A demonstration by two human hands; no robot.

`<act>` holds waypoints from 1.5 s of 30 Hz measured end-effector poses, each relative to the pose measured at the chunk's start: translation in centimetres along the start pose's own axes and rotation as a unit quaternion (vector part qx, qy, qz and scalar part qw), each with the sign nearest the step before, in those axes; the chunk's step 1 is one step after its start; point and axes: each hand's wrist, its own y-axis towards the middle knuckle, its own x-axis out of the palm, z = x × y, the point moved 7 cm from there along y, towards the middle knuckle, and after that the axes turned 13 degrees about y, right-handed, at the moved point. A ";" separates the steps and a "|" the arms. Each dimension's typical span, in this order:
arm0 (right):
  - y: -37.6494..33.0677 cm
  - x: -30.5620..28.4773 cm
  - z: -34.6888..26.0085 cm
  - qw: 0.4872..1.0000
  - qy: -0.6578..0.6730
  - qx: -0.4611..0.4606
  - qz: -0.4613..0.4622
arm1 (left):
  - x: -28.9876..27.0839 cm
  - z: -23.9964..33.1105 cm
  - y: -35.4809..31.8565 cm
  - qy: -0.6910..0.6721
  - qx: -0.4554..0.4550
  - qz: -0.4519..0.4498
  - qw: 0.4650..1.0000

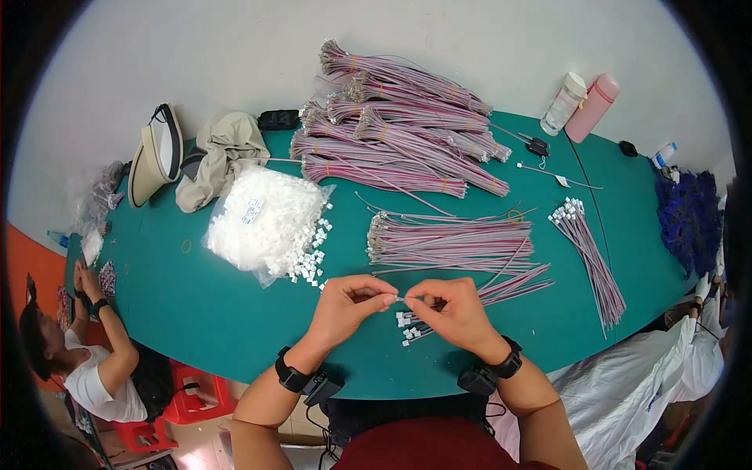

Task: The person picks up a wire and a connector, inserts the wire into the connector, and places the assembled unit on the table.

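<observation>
My left hand (348,307) and my right hand (453,312) meet at the table's near side, both closed in a fingertip pinch. Between them shows a small pale connector piece (399,298), mostly covered by the fingers. The left fingertips grip it; my right finger and thumb pinch its other side, where a cable end seems to be, largely hidden. Under the right hand lie cables with white connectors (408,333) on their ends. Just beyond the hands a wide row of grey and red cables (450,241) lies flat. Loose white connectors (307,262) spill from a clear plastic bag (254,223) at left.
Bundled cables (399,133) are heaped at the back. A separate cable bunch (589,262) lies right on the green table (172,290). A clear bottle (562,106), a pink flask (593,110), keys (536,146), a cap (157,160) and cloth stand around. Another person (102,360) sits far left.
</observation>
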 end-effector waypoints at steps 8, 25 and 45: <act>0.0 0.5 -0.4 0.998 0.000 -0.054 0.014 | 0.0 -0.2 0.0 -0.066 -0.023 0.006 0.998; -0.3 0.7 -0.1 0.999 0.030 -0.019 -0.005 | 0.3 -0.3 0.0 -0.055 -0.025 -0.011 0.998; -0.1 0.5 -0.1 1.000 0.019 -0.015 -0.001 | 0.4 -0.3 0.0 -0.071 -0.042 -0.021 0.996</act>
